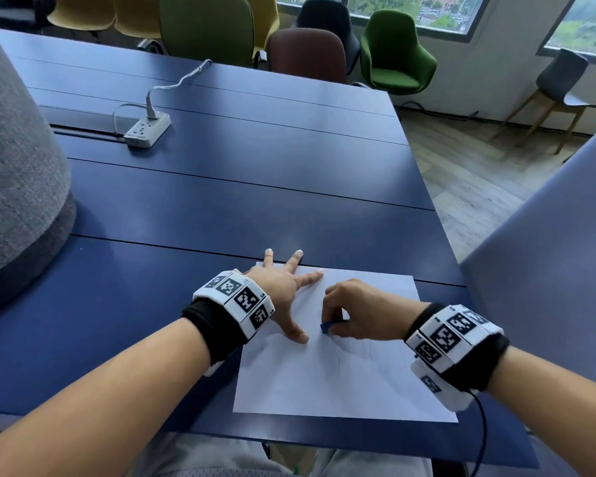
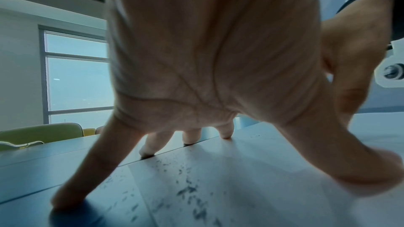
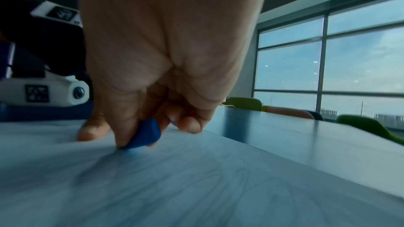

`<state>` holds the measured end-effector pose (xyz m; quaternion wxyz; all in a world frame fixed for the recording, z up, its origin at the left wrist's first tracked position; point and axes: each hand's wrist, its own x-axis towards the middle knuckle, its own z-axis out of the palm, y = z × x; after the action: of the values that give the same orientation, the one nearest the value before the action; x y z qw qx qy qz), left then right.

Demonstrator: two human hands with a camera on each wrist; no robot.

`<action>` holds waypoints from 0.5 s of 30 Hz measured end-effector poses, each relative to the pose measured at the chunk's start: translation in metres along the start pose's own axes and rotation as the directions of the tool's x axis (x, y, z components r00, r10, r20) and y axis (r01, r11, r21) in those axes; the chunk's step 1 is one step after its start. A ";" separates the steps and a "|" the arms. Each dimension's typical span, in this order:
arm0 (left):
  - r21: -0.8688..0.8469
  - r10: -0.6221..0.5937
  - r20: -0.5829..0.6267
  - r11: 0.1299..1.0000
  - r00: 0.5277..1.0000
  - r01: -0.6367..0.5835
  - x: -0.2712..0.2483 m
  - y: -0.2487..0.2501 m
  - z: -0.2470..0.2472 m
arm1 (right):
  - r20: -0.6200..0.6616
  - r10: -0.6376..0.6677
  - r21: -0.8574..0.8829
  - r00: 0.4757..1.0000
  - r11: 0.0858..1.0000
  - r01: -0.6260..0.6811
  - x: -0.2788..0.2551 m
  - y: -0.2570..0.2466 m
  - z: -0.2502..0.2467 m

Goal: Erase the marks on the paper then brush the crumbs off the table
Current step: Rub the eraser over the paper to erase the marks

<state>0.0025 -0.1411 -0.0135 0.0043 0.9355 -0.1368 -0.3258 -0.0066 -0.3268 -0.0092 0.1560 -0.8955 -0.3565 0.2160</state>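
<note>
A white sheet of paper (image 1: 341, 380) lies on the blue table (image 1: 221, 187) near its front edge. My left hand (image 1: 286, 287) presses on the sheet's upper left corner with fingers spread and straight. My right hand (image 1: 355, 315) pinches a small blue eraser (image 1: 327, 327) and holds its tip on the paper, just right of the left thumb. In the right wrist view the eraser (image 3: 145, 134) sits between thumb and fingers, touching the sheet (image 3: 174, 187). Dark eraser crumbs (image 2: 190, 191) lie scattered on the paper under my left palm. Faint pencil marks (image 1: 358, 352) show below the right hand.
A white power strip (image 1: 147, 129) with a cable sits far back on the left. A grey felt-covered object (image 1: 18, 173) stands at the left edge. Several chairs (image 1: 396, 53) line the far side. The table's right edge (image 1: 424, 187) drops to wooden floor.
</note>
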 end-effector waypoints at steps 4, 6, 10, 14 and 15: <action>-0.006 -0.003 0.002 1.000 1.000 0.003 -0.001 0.001 0.000 | -0.114 0.060 0.016 0.992 0.998 -0.059 0.006 0.003 -0.001; 0.008 -0.007 0.006 1.000 1.000 0.007 -0.003 0.002 -0.001 | -0.058 0.019 0.019 0.998 1.000 -0.018 -0.002 -0.001 0.005; 0.020 -0.003 0.005 1.000 1.000 0.003 -0.005 0.004 -0.003 | 0.047 0.029 0.029 0.998 0.999 -0.030 -0.003 -0.006 0.001; 0.015 -0.005 0.008 1.000 1.000 0.004 -0.005 0.005 -0.004 | -0.109 0.096 0.062 0.989 0.994 -0.090 -0.001 0.002 0.002; 0.018 -0.003 0.007 1.000 1.000 0.003 -0.006 0.005 -0.005 | -0.087 0.068 0.056 0.994 0.996 -0.063 -0.005 0.000 0.005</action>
<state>-0.0001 -0.1449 -0.0059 -0.0050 0.9345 -0.1384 -0.3281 -0.0125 -0.3294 -0.0122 0.1880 -0.9111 -0.3137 0.1903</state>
